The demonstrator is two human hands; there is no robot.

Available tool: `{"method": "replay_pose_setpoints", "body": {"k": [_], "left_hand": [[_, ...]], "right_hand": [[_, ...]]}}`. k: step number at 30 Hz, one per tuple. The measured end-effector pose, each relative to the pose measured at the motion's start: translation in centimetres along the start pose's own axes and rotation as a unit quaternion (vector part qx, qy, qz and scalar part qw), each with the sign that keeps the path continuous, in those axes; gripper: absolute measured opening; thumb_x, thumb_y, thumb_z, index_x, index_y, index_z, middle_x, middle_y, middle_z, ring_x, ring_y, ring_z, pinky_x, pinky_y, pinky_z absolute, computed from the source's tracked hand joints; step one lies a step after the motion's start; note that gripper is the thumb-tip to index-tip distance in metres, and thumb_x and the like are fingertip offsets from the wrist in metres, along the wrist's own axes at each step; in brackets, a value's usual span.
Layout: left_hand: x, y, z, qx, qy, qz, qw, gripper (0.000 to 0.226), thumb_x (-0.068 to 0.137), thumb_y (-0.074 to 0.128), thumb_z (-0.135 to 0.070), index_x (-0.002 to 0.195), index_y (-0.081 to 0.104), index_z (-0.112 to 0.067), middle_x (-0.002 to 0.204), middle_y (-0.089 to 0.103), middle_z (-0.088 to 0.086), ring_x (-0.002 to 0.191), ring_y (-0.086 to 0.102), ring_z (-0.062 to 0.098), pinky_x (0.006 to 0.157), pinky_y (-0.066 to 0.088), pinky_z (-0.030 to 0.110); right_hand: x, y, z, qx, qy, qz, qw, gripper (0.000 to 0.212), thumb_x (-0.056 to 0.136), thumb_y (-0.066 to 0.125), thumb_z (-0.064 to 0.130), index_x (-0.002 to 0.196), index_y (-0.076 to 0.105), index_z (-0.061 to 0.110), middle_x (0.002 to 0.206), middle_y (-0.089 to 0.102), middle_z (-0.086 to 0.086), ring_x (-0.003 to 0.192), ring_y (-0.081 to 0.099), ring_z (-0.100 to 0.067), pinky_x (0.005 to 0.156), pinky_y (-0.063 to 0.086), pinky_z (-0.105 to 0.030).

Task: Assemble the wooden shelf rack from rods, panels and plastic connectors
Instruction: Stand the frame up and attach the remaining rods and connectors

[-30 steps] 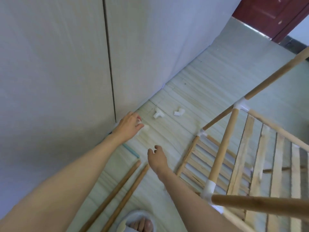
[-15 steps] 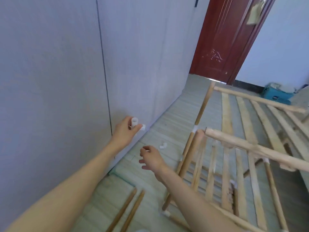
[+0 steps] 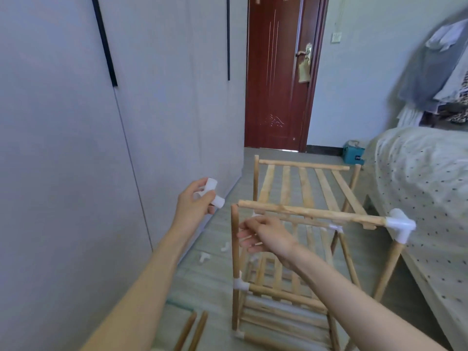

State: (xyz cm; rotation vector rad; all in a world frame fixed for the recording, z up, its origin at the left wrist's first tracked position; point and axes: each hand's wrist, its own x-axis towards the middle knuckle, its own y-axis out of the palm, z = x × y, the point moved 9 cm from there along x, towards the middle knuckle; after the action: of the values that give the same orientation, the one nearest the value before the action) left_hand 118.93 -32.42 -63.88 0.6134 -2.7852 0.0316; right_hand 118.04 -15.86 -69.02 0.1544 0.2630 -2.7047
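Head view. The left hand [image 3: 193, 202] was clamped on a white connector [image 3: 212, 192], held up in the air just left of the rack [image 3: 298, 224]. The rack stood on the floor [image 3: 210, 279], between the wardrobe [image 3: 76, 148] and the bed [image 3: 425, 188]. Its near top rod [image 3: 311, 212] ran left to right; the right end was seated in a fitted corner connector [image 3: 402, 225], while the left end was bare. A near-left upright [image 3: 235, 249] stood vertical with its top end bare too, just below that bare rod end. These two bare ends formed the open corner.

The open corner lay to the right of the connector and slightly lower, close but not touching. The left hand was the nearer one for fitting. The right hand [image 3: 263, 234] was open with fingers spread, just right of the upright and under the rod; contact with either could not be told.

Judgement: the next move called for the connector's sockets to align with the vertical and horizontal axes. Two spare connectors [image 3: 214, 252] and two loose rods [image 3: 192, 333] lay on the floor along the wardrobe side.
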Motion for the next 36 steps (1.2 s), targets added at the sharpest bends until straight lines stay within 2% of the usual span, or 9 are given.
{"method": "replay_pose_setpoints", "body": {"k": [4, 9, 14, 18, 21, 24, 26, 30, 36], "left_hand": [[0.5, 1.0, 2.3, -0.032, -0.032, -0.030, 0.999, 0.023, 0.093, 0.054, -0.015, 0.115, 0.060, -0.015, 0.083, 0.056, -0.002, 0.061, 0.046, 0.007, 0.054, 0.037, 0.019], [1.4, 2.0, 2.6, -0.070, -0.034, -0.028, 0.997, 0.023, 0.089, 0.056, -0.004, 0.099, 0.058, -0.024, 0.093, 0.062, -0.001, 0.062, 0.052, 0.009, 0.058, 0.042, 0.022], [1.6, 2.0, 0.9, 0.018, 0.054, 0.007, 0.998, 0.026, 0.085, 0.059, 0.001, 0.088, 0.053, -0.024, 0.101, 0.067, -0.005, 0.082, 0.064, 0.000, 0.066, 0.049, 0.013], [1.5, 2.4, 0.8, 0.054, 0.069, 0.030, 0.996, 0.025, 0.085, 0.063, -0.003, 0.086, 0.050, -0.025, 0.100, 0.068, -0.004, 0.086, 0.065, 0.002, 0.067, 0.050, 0.015], [0.9, 2.5, -0.2, 0.103, 0.119, 0.031, 0.987, 0.029, 0.084, 0.062, -0.003, 0.083, 0.049, -0.029, 0.093, 0.064, -0.005, 0.079, 0.061, 0.007, 0.062, 0.048, 0.014], [0.2, 2.9, -0.5, 0.123, 0.137, 0.041, 0.982, 0.031, 0.083, 0.063, -0.004, 0.082, 0.049, -0.031, 0.095, 0.064, -0.009, 0.086, 0.063, 0.004, 0.067, 0.050, 0.017], [0.1, 3.1, -0.3, 0.126, 0.134, 0.039, 0.982, 0.031, 0.082, 0.066, -0.005, 0.084, 0.051, -0.031, 0.098, 0.064, -0.009, 0.091, 0.063, 0.001, 0.075, 0.051, 0.019], [0.5, 3.0, 0.1, 0.148, 0.133, 0.027, 0.980, 0.036, 0.077, 0.074, -0.009, 0.096, 0.060, -0.036, 0.103, 0.055, -0.007, 0.093, 0.061, 0.005, 0.074, 0.044, 0.005], [0.6, 3.9, 0.2, 0.159, 0.147, 0.023, 0.976, 0.040, 0.077, 0.074, -0.013, 0.102, 0.061, -0.043, 0.104, 0.048, -0.005, 0.091, 0.053, 0.000, 0.074, 0.039, 0.001]], "right_hand": [[0.8, -2.0, -1.2, 0.107, -0.027, -0.045, 0.993, 0.028, 0.096, 0.049, 0.031, 0.099, 0.061, 0.007, 0.084, 0.067, -0.007, 0.066, 0.063, -0.014, 0.060, 0.052, -0.022], [2.1, -1.7, -2.9, 0.208, -0.012, -0.042, 0.977, 0.035, 0.090, 0.054, 0.040, 0.102, 0.064, 0.008, 0.086, 0.069, -0.007, 0.069, 0.063, -0.014, 0.058, 0.050, -0.023], [2.5, -1.7, -3.6, 0.174, -0.006, -0.024, 0.984, 0.038, 0.090, 0.054, 0.041, 0.099, 0.066, 0.007, 0.080, 0.070, -0.004, 0.067, 0.063, -0.012, 0.057, 0.047, -0.021], [2.5, -1.2, -3.3, 0.172, -0.014, -0.020, 0.985, 0.032, 0.092, 0.052, 0.037, 0.095, 0.067, 0.009, 0.075, 0.070, -0.002, 0.061, 0.062, -0.010, 0.053, 0.042, -0.018], [2.2, -0.2, -2.3, 0.101, -0.050, -0.018, 0.993, 0.026, 0.096, 0.050, 0.029, 0.090, 0.068, 0.012, 0.071, 0.069, 0.000, 0.056, 0.061, -0.009, 0.048, 0.039, -0.017], [1.8, 0.3, -1.7, 0.031, -0.079, -0.023, 0.996, 0.019, 0.096, 0.050, 0.021, 0.091, 0.066, 0.014, 0.069, 0.067, 0.002, 0.051, 0.058, -0.008, 0.042, 0.036, -0.017], [1.7, 0.0, -1.6, 0.035, -0.082, -0.038, 0.995, 0.017, 0.096, 0.050, 0.019, 0.091, 0.065, 0.013, 0.067, 0.067, 0.003, 0.048, 0.056, -0.008, 0.040, 0.035, -0.017], [1.8, -1.5, -2.6, 0.108, -0.040, -0.074, 0.991, 0.017, 0.093, 0.055, 0.026, 0.091, 0.063, 0.011, 0.065, 0.066, 0.001, 0.046, 0.056, -0.009, 0.041, 0.037, -0.019], [2.3, -2.0, -2.9, 0.269, -0.021, -0.056, 0.961, 0.032, 0.090, 0.053, 0.043, 0.105, 0.062, 0.016, 0.097, 0.068, -0.007, 0.076, 0.064, -0.014, 0.058, 0.051, -0.023]]}}
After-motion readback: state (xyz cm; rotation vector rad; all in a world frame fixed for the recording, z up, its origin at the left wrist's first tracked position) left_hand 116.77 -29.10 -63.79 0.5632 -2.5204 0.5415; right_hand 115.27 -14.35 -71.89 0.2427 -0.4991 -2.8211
